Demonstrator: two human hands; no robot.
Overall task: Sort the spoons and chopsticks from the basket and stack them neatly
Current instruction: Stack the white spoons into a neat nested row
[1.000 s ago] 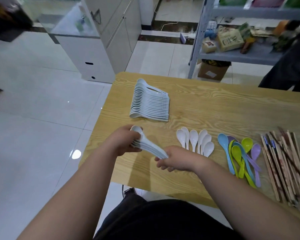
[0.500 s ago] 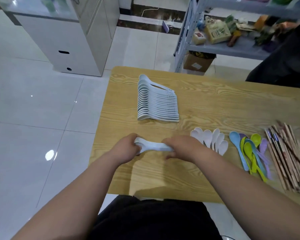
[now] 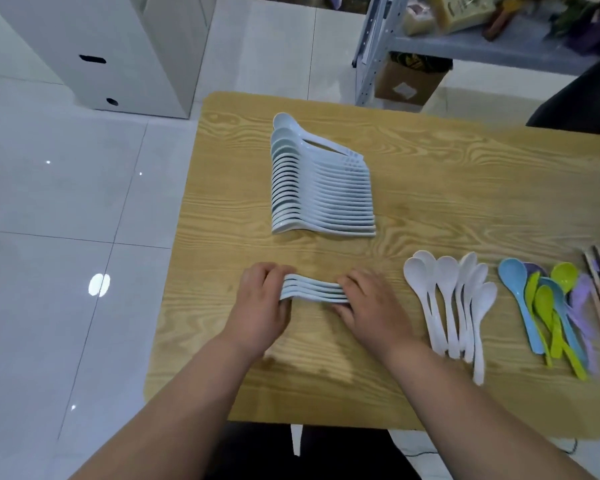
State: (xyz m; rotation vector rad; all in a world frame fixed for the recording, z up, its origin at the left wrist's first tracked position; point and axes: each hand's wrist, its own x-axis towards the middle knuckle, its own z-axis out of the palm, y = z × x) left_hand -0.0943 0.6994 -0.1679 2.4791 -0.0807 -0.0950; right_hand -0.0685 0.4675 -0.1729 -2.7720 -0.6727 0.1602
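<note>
Pale-blue spoon stack (image 3: 323, 188), white spoons (image 3: 454, 299), wood-grain table (image 3: 447, 174).

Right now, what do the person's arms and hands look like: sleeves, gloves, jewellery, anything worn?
Both forearms are bare right up to the bottom edge of the picture, so no sleeves show. The left hand and right hand wear no gloves; no rings, watch or wristbands are visible. Below the table edge, dark clothing covers the lap.

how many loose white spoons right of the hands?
6. The white spoons lie side by side on the table, between the right hand and the colored spoons, bowls away from the person. They overlap, so another could be hidden.
</note>
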